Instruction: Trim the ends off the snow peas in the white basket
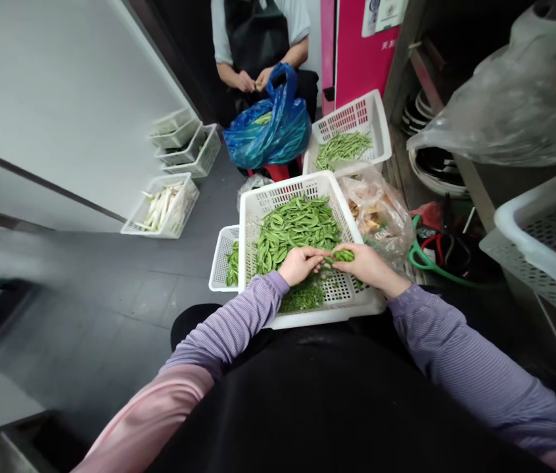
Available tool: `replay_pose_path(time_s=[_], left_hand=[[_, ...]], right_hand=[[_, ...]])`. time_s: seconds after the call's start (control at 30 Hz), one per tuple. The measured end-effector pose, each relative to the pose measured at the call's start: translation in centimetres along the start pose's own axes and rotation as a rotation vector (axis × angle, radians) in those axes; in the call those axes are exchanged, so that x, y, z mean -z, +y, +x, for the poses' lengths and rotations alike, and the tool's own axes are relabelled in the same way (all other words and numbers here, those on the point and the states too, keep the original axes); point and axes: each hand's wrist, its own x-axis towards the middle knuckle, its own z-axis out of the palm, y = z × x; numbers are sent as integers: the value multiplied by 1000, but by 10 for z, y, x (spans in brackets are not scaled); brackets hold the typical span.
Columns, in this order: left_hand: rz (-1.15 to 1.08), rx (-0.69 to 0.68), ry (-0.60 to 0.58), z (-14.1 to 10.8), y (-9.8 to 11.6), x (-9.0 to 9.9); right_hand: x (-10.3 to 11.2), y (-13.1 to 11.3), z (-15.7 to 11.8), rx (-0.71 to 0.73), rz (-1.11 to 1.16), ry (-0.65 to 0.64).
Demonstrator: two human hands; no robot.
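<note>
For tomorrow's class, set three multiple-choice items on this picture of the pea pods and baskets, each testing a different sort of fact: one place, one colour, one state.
1. Where is the blue plastic bag?
A. Inside the large white basket
B. In front of the co-worker
C. Hanging from the person's arm

2. What colour are the stalks in the white basket near the wall?
A. Red
B. Purple
C. White

3. What is the right hand doing?
A. Pinching some pea pods
B. Resting flat on the floor
C. Gripping the blue plastic bag

Answers:
1. B, because the bag stands just beyond the large basket, directly before the co-worker's lap.
2. C, because the stalks look pale white.
3. A, because its fingertips close on pods above the basket.
</note>
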Motion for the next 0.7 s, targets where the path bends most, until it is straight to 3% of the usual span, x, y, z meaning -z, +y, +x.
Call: replay_pose_path(time_s=[0.17, 0.33, 0.43, 0.7], left_hand=[[-415, 70, 159, -23, 28, -4], [-666, 151, 109, -33, 41, -4], [-804, 196, 67, -36, 42, -4], [-897, 286, 185, -31, 35, -14]], right_hand=[[-12, -8, -10, 124, -19, 23], [-7, -11, -18, 267, 35, 71], [-4, -12, -20, 272, 108, 43], [-11, -14, -22, 241, 209, 86]])
